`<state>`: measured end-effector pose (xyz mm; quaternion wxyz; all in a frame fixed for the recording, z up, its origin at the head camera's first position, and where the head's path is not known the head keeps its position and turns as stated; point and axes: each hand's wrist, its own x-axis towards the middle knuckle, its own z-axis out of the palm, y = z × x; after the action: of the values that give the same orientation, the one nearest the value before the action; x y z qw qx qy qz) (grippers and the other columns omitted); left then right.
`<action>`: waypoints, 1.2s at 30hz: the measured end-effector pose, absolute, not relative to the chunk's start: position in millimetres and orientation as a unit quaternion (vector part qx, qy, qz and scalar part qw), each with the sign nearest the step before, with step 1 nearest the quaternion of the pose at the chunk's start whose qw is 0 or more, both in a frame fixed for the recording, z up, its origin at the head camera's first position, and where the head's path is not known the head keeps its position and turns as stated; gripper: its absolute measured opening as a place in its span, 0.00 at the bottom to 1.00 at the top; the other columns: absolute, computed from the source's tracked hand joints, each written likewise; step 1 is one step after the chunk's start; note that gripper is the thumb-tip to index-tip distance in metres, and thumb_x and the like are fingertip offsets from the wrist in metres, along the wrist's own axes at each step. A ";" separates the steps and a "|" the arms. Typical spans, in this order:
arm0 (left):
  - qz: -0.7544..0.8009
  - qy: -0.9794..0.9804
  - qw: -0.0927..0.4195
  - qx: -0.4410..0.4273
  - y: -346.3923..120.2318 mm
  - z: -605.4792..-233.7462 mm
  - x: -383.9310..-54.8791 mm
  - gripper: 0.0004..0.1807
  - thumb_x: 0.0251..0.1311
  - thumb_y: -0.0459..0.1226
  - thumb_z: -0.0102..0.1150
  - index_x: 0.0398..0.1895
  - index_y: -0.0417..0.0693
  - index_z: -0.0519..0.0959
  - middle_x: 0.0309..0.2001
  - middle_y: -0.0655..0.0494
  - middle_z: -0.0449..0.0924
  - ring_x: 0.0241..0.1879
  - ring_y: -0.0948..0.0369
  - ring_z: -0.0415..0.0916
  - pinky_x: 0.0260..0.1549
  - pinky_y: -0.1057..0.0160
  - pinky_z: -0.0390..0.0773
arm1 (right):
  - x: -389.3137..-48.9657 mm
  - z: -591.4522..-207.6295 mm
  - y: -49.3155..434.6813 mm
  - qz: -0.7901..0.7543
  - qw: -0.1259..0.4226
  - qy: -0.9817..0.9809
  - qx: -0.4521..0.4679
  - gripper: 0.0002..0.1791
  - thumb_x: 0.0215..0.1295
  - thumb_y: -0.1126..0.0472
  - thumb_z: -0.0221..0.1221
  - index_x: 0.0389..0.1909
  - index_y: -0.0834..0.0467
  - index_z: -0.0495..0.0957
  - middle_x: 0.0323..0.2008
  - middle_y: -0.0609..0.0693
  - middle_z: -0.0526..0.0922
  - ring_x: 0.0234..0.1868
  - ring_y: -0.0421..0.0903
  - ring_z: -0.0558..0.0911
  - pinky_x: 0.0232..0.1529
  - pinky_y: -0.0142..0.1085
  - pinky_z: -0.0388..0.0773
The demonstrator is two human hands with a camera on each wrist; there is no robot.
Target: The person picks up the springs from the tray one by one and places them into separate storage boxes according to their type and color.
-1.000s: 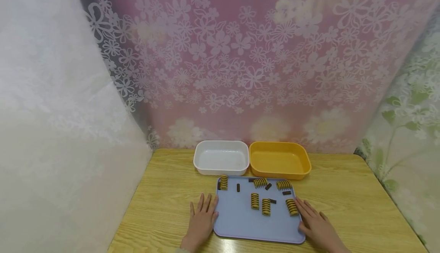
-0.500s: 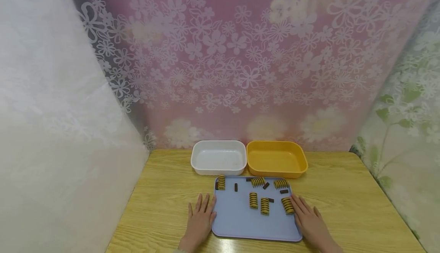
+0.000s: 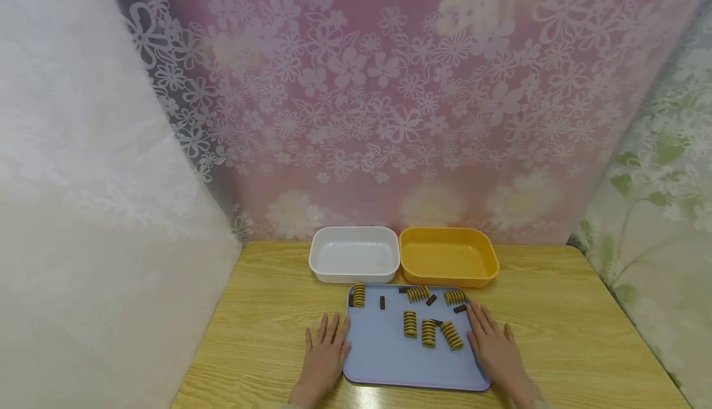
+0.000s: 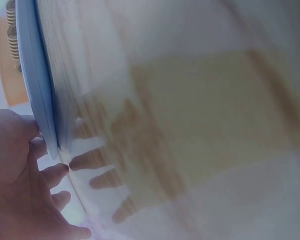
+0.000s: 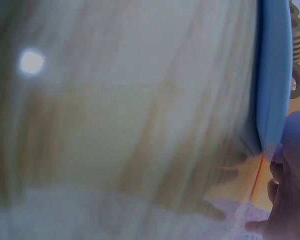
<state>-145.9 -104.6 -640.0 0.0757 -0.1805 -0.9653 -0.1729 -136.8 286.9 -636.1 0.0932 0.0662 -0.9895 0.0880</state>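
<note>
Six springs (image 3: 428, 333) lie on the blue tray (image 3: 408, 366) among small dark pieces (image 3: 382, 303), laid out fully only in the head view. The left grip (image 3: 321, 358) is spread with fingers straight, against the tray's left edge; the right grip (image 3: 495, 350) is likewise spread at the right edge. Behind the tray on the counter (image 3: 556, 316) stand the white bin (image 3: 353, 278) and yellow bin (image 3: 450, 280). Both wrist views add the tray's outer side and finger reflections in the glossy counter.
</note>
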 end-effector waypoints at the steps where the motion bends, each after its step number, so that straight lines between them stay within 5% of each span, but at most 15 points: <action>1: -0.175 -0.964 0.078 -0.182 -104.5 -639.5 -145.8 0.28 0.75 0.47 0.50 0.75 0.52 0.67 0.72 0.42 0.67 0.73 0.38 0.58 0.61 0.22 0.56 | -137.4 -636.9 286.4 0.087 0.095 -0.990 0.063 0.32 0.75 0.55 0.56 0.75 0.63 0.63 0.74 0.59 0.64 0.74 0.62 0.64 0.64 0.75 0.57; 11: -0.164 -0.969 0.062 -0.177 -104.0 -628.2 -146.7 0.28 0.74 0.46 0.52 0.74 0.51 0.69 0.73 0.43 0.66 0.74 0.40 0.57 0.64 0.24 0.55 | -141.1 -635.3 287.5 0.096 0.100 -0.987 0.080 0.34 0.73 0.51 0.57 0.75 0.62 0.63 0.75 0.58 0.64 0.74 0.62 0.63 0.62 0.77 0.56; 20: -0.177 -0.958 0.124 -0.188 -96.9 -622.7 -164.3 0.27 0.71 0.44 0.58 0.70 0.44 0.73 0.71 0.42 0.69 0.72 0.40 0.61 0.64 0.28 0.60 | -142.2 -626.4 293.6 0.111 0.051 -0.989 0.080 0.35 0.76 0.48 0.54 0.76 0.60 0.61 0.77 0.57 0.61 0.75 0.63 0.61 0.63 0.77 0.52; 30: -0.214 -0.929 0.263 -0.146 -78.4 -604.0 -195.7 0.18 0.59 0.33 0.70 0.52 0.40 0.83 0.49 0.43 0.83 0.52 0.45 0.79 0.49 0.42 0.78 | -143.1 -631.3 300.5 0.120 0.046 -0.988 0.088 0.35 0.75 0.47 0.55 0.76 0.58 0.62 0.77 0.56 0.61 0.74 0.64 0.62 0.62 0.78 0.54; 36: -0.214 -0.942 0.236 -0.107 -61.5 -599.4 -208.6 0.16 0.59 0.35 0.70 0.51 0.43 0.83 0.45 0.47 0.84 0.49 0.47 0.79 0.48 0.44 0.78 | -144.4 -631.8 301.4 0.127 0.034 -0.987 0.090 0.35 0.76 0.45 0.53 0.77 0.57 0.61 0.78 0.55 0.59 0.74 0.64 0.61 0.62 0.77 0.53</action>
<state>-208.6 -61.5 -599.4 0.2360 -0.1067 -0.9420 -0.2136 -144.4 301.4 -631.8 0.0335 0.0896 -0.9873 0.1271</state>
